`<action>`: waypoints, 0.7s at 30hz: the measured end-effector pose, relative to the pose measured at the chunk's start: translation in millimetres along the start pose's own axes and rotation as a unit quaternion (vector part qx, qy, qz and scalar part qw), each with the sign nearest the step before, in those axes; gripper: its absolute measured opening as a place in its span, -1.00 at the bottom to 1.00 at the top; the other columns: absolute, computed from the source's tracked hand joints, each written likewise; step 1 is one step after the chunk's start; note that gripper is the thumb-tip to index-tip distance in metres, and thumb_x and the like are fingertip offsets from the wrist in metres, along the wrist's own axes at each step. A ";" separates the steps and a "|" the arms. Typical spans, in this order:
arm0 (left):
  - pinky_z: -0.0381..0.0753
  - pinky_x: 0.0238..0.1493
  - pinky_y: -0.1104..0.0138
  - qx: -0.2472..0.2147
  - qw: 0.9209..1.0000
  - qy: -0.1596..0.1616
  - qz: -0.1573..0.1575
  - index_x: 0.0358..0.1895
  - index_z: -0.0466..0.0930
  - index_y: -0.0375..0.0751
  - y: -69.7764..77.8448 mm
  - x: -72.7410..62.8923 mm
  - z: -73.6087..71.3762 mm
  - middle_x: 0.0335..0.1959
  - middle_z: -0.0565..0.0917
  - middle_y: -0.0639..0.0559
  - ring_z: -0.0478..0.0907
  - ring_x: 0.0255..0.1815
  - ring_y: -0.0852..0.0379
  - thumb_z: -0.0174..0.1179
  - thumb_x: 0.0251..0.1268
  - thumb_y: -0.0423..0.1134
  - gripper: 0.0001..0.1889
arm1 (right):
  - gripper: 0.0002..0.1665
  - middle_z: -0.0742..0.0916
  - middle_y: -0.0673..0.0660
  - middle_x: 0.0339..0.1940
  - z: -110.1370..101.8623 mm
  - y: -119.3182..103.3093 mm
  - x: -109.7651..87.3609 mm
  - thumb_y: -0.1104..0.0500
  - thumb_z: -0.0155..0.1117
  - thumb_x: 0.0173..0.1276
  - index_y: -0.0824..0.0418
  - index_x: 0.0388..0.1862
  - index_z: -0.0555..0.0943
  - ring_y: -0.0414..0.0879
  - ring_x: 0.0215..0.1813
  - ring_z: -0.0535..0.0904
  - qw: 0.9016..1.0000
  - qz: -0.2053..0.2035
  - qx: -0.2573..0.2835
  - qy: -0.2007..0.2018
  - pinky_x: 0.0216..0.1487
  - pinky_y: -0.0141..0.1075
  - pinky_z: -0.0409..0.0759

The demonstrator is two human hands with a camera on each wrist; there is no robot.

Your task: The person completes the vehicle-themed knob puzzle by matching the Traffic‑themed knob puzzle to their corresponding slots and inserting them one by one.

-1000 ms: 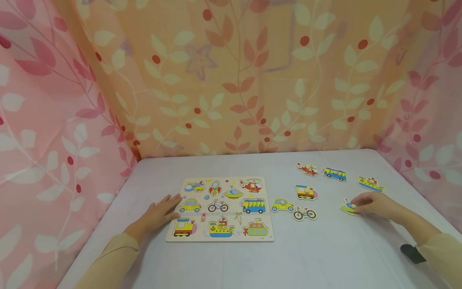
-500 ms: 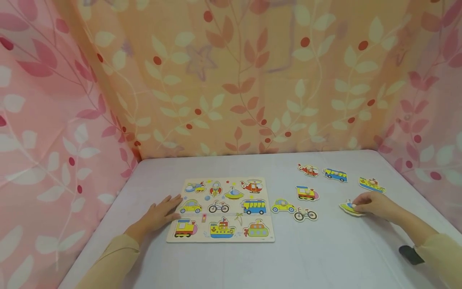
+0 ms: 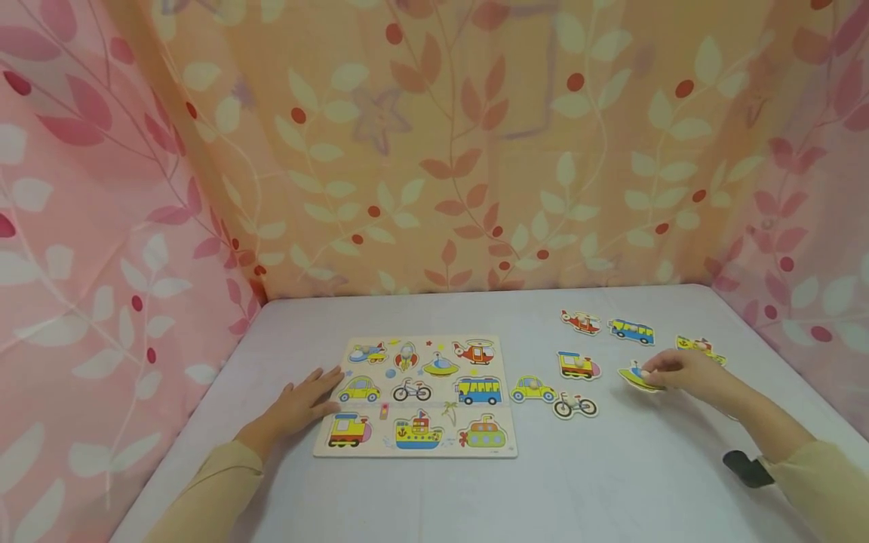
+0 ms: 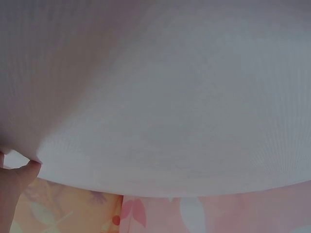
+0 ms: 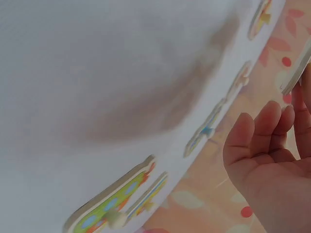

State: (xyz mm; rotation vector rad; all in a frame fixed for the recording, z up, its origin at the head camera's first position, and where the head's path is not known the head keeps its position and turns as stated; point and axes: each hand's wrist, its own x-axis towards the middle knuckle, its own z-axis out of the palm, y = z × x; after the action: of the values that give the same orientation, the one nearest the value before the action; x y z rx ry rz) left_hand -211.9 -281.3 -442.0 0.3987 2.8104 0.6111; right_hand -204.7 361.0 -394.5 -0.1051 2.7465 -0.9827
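Note:
My right hand (image 3: 699,377) pinches a yellow and blue flying saucer puzzle piece (image 3: 638,378) and holds it just off the table. In the right wrist view only the edge of that saucer piece (image 5: 296,73) shows beside the fingers. My left hand (image 3: 302,401) lies with spread, fairly straight fingers at the left edge of the puzzle board (image 3: 434,451). On the board are pictures of vehicles; the plane (image 3: 367,354) and rocket (image 3: 406,357) appear to have knobbed pieces in place. The left wrist view shows mostly tablecloth and a bit of the left hand (image 4: 17,187).
Right of the board lie knobbed pieces: a car (image 3: 532,389), bicycle (image 3: 575,406), train (image 3: 578,366), helicopter (image 3: 581,323) and bus (image 3: 631,331). Behind the right hand is a ship (image 3: 699,348). The right wrist view shows a green submarine piece (image 5: 114,201). Patterned curtains (image 3: 434,151) surround the table.
My right hand has lifted the flying saucer piece and carried it left and slightly away from me. My left hand stays at the board's edge.

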 end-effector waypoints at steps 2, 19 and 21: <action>-0.32 0.31 -0.39 0.002 1.000 0.000 -0.001 0.52 0.11 -0.12 -0.8 0.6 0.3 0.54 0.10 -0.13 -0.20 0.53 -0.31 0.12 0.33 0.19 -0.19 | -0.53 0.67 0.11 -0.21 1.8 -6.5 0.9 -0.02 0.36 0.30 0.36 -0.05 0.64 0.02 -0.16 0.49 1.000 -0.010 0.000 0.005 -0.20 -0.22 0.55; -0.30 0.30 -0.40 0.007 1.000 -0.002 0.000 0.52 0.11 -0.13 0.9 -0.1 -1.1 0.54 0.10 -0.14 -0.19 0.53 -0.33 0.11 0.34 0.18 -0.20 | -0.62 0.64 0.09 -0.27 26.4 -49.4 18.8 0.05 0.37 0.30 0.34 -0.08 0.66 0.03 -0.15 0.45 0.998 -0.043 0.036 -0.001 -0.18 -0.18 0.53; -0.31 0.30 -0.40 0.006 1.000 -0.002 -0.003 0.53 0.10 -0.12 1.5 -0.3 -1.2 0.54 0.10 -0.13 -0.19 0.53 -0.32 0.11 0.34 0.18 -0.20 | -0.62 0.64 0.09 -0.27 29.1 -53.3 20.9 0.07 0.38 0.29 0.35 -0.09 0.66 0.03 -0.16 0.45 0.998 -0.047 0.038 -0.001 -0.19 -0.18 0.53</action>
State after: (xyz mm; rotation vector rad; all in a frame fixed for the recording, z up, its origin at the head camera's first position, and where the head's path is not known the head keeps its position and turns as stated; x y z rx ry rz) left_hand -211.6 -280.6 -440.3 0.3934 2.8116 0.5932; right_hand -218.7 298.8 -386.5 -0.2242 2.7198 -1.1102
